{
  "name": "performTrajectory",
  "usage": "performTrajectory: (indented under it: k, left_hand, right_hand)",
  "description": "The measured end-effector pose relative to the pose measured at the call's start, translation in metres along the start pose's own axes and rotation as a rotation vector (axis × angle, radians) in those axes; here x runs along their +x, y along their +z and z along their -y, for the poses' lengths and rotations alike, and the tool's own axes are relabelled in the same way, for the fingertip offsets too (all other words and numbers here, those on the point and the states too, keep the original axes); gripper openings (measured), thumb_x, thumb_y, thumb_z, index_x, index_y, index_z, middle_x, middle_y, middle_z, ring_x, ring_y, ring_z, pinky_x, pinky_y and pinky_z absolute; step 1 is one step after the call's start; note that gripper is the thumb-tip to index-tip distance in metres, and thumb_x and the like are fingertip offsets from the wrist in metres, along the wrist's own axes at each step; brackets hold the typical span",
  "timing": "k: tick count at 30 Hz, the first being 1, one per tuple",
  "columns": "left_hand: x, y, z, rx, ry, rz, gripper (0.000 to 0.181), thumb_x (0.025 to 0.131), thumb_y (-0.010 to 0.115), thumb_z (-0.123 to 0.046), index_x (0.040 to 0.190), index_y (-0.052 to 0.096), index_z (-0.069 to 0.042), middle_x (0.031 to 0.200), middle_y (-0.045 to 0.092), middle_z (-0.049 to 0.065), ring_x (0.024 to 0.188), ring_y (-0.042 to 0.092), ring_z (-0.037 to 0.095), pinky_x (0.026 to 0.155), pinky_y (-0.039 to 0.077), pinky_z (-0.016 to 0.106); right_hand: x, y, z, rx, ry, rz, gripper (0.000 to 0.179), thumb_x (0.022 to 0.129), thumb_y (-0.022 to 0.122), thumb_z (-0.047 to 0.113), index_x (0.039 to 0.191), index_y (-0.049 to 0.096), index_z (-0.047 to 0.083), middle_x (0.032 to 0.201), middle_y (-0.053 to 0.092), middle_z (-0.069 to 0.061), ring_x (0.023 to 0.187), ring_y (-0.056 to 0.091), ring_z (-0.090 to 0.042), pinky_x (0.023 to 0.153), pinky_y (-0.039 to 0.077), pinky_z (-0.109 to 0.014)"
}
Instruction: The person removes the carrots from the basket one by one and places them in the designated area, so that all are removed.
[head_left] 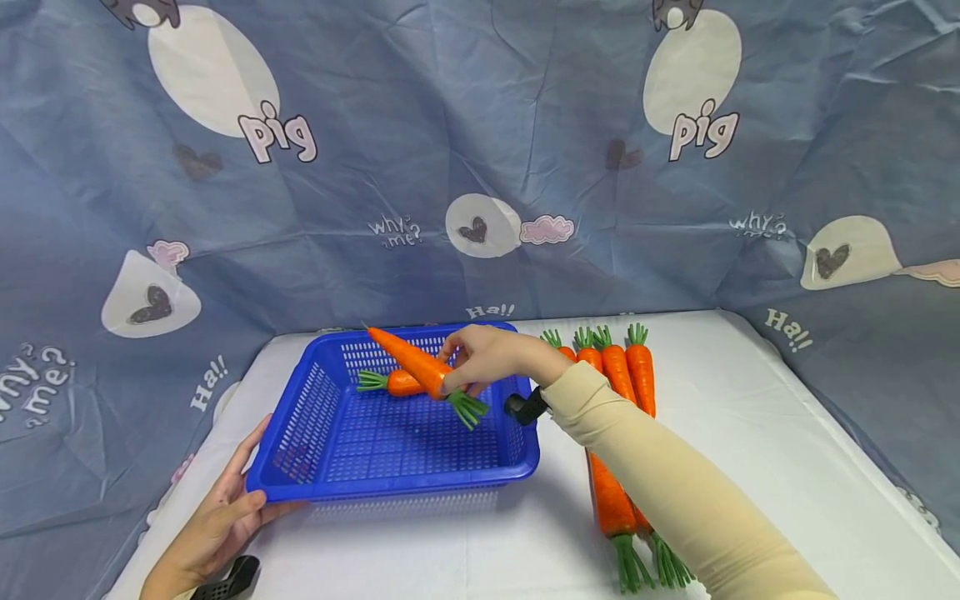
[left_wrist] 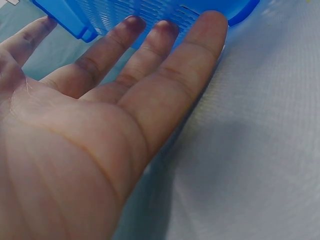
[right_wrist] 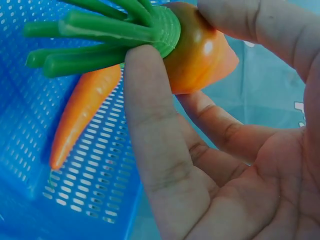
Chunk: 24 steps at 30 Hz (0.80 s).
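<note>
My right hand (head_left: 491,354) holds a carrot (head_left: 407,357) over the blue plastic basket (head_left: 397,485). Thumb and fingers pinch its thick end, close to the green stems (right_wrist: 110,30), while the tip points up to the far left. Inside the basket lies another carrot (right_wrist: 85,117), partly hidden in the head view behind the held one. At the basket's near left corner, my left hand (head_left: 217,525) grips the rim, thumb at the corner and fingers along the wall and below. In the left wrist view those fingers (left_wrist: 195,55) look nearly straight, with tips at the basket.
Several more carrots (head_left: 640,375) lie on the white tablecloth (head_left: 742,433) right of the basket, some with stems pointing away and others with stems (head_left: 630,567) toward me. My right forearm covers part of them. A blue printed cloth (head_left: 420,167) hangs behind the table.
</note>
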<state>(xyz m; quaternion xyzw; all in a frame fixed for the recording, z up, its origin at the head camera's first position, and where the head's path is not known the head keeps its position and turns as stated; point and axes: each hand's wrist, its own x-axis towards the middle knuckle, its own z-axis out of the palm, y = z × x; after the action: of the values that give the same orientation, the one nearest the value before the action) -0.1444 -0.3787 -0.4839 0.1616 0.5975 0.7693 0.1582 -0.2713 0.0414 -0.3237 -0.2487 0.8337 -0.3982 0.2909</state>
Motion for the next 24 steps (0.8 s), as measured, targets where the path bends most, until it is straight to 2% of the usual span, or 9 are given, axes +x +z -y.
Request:
performTrajectory:
  k: [6,14,24]
  left_hand:
    - [0.0,0.0,0.0,-0.012,0.017,0.025,0.082,0.113,0.044,-0.004,0.171,0.002,-0.046,0.158,0.053,-0.015,0.139,0.064,0.016,0.109,0.059,0.04]
    - [0.0,-0.001,0.001,-0.01,0.016,0.024,0.082,0.113,0.044,-0.005,0.171,0.002,-0.045,0.158,0.053,-0.016,0.139,0.064,0.016,0.108,0.059,0.04]
    - [0.0,0.0,0.001,0.004,0.007,0.006,0.082,0.113,0.045,-0.006,0.171,0.002,-0.045,0.158,0.053,-0.016,0.139,0.064,0.016,0.108,0.059,0.04]
  right_hand:
    - [-0.011,-0.009,-0.001,0.014,-0.017,-0.013,0.047,0.091,0.082,0.019,0.129,0.062,0.003,0.091,0.074,-0.004,0.08,0.074,-0.015,0.084,0.067,-0.032]
    - [-0.023,-0.019,-0.007,-0.024,-0.015,-0.061,0.049,0.092,0.083,0.021,0.132,0.061,0.004,0.104,0.072,-0.009,0.084,0.076,-0.018,0.09,0.067,-0.042]
    - [-0.042,-0.028,-0.016,-0.044,-0.027,-0.1,0.048,0.094,0.082,0.024,0.133,0.062,0.004,0.107,0.072,-0.01,0.086,0.074,-0.018,0.085,0.067,-0.034]
